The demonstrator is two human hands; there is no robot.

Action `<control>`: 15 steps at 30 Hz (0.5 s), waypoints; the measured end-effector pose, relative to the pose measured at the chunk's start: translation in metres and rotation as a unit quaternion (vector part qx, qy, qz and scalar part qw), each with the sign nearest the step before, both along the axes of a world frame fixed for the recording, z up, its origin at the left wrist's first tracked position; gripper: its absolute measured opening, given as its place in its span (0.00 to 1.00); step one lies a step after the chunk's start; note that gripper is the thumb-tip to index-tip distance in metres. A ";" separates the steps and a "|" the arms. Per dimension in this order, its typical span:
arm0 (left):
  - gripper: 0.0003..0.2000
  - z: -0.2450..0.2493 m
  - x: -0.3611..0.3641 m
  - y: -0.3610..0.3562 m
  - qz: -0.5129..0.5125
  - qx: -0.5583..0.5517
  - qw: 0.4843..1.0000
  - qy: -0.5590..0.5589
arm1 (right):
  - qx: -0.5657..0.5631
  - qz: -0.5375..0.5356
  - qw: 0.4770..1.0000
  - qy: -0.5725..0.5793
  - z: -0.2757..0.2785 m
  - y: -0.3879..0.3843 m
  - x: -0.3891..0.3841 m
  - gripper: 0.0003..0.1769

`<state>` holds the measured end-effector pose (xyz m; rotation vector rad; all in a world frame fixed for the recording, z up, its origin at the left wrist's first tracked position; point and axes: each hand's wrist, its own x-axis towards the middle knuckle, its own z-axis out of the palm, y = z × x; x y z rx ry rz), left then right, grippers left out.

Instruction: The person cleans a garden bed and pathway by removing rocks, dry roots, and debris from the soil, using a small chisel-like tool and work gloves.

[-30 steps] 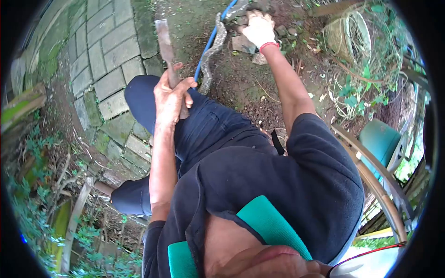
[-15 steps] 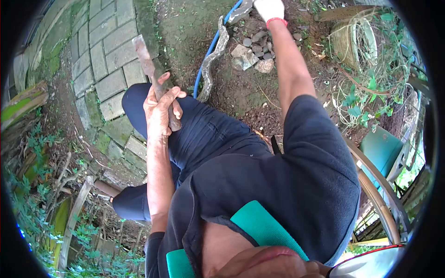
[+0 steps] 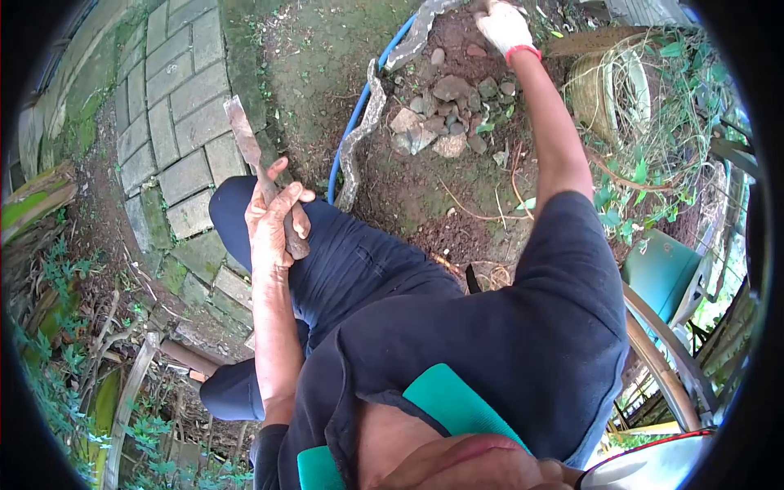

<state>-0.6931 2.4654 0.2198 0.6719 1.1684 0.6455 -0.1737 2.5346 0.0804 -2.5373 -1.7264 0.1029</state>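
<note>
My bare left hand (image 3: 273,220) is wrapped round the handle of a tool (image 3: 245,135) with a flat, worn metal blade, held above my dark trouser leg. The blade points up and to the left. My right hand (image 3: 505,28), in a white glove with a red band at the wrist, is near the top edge over the soil. Its fingers are curled, with something brownish at their tips that I cannot make out. Below and left of it lies a pile of stones (image 3: 451,114).
A blue hose (image 3: 353,122) and a mottled, winding edging (image 3: 371,110) run beside the stones. Brick paving (image 3: 175,106) lies at the left. A round pot (image 3: 596,94) tangled with vines and a green container (image 3: 663,273) are at the right.
My right hand has moved right and slightly down, showing more of the glove. More of the stone pile shows. My left hand and the tool sit slightly lower and further left in view.
</note>
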 end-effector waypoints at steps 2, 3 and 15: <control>0.27 0.003 -0.002 -0.001 0.005 -0.001 1.000 -0.001 | 0.091 -0.062 0.994 0.004 -0.019 0.016 -0.005 0.21; 0.27 0.004 -0.002 0.000 0.016 -0.002 1.000 -0.011 | 0.105 -0.045 0.993 0.002 -0.026 0.021 -0.004 0.21; 0.28 -0.001 -0.003 0.000 0.041 -0.014 0.997 -0.056 | 0.075 -0.120 0.984 0.111 -0.012 0.070 0.031 0.24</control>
